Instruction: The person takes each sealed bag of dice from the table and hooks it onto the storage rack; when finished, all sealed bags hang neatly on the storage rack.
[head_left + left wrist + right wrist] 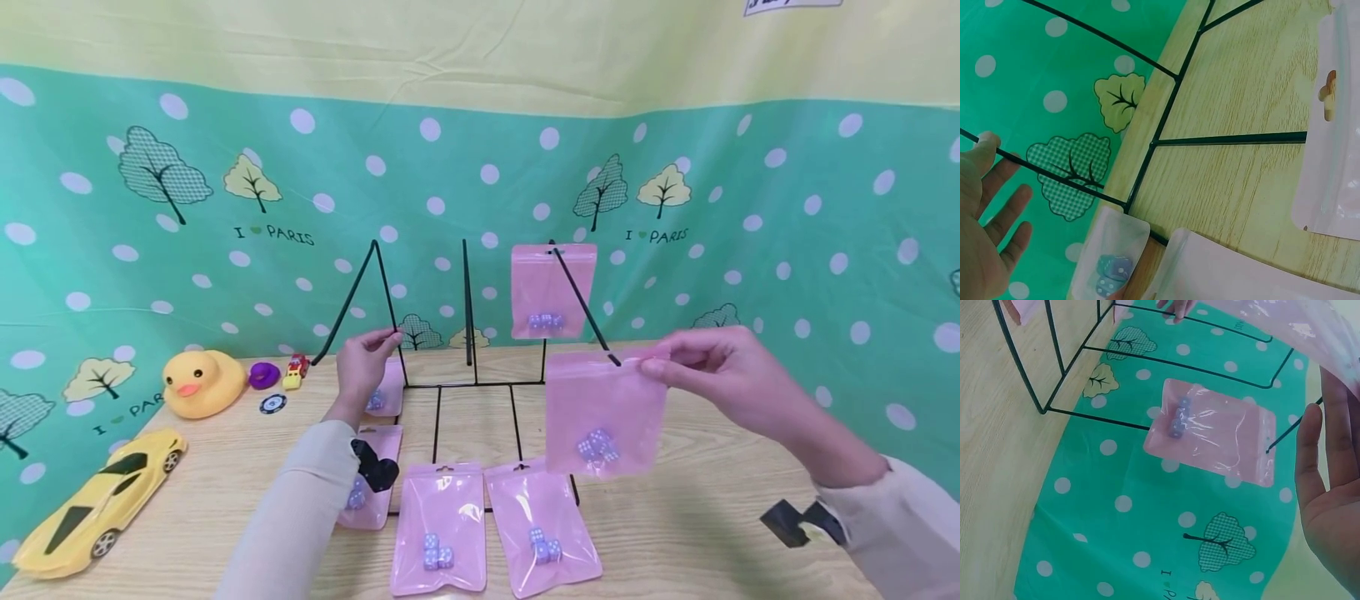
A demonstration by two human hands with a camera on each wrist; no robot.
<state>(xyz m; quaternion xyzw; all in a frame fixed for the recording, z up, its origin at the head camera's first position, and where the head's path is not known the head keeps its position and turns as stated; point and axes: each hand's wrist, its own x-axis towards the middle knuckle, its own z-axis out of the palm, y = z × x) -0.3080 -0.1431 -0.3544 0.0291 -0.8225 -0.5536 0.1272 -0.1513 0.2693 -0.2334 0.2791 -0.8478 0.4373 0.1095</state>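
Observation:
My right hand (720,375) pinches the top right corner of a pink zip bag (607,417) with several purple dice in its bottom. The tip of the right prong (617,361) is right at this bag's top edge. Farther back on that prong hangs another pink dice bag (553,287), seen whole in the right wrist view. At the left upright of the black wire rack (474,385), my left hand (362,371) holds the rod between thumb and index finger. Its other fingers (1013,209) are spread in the left wrist view.
Two pink dice bags, one of them the middle bag (442,517), lie at the front of the table. Two more lie partly behind my left arm. To the left are a yellow toy car (105,500), a rubber duck (204,383), a small purple toy and a poker chip (273,404).

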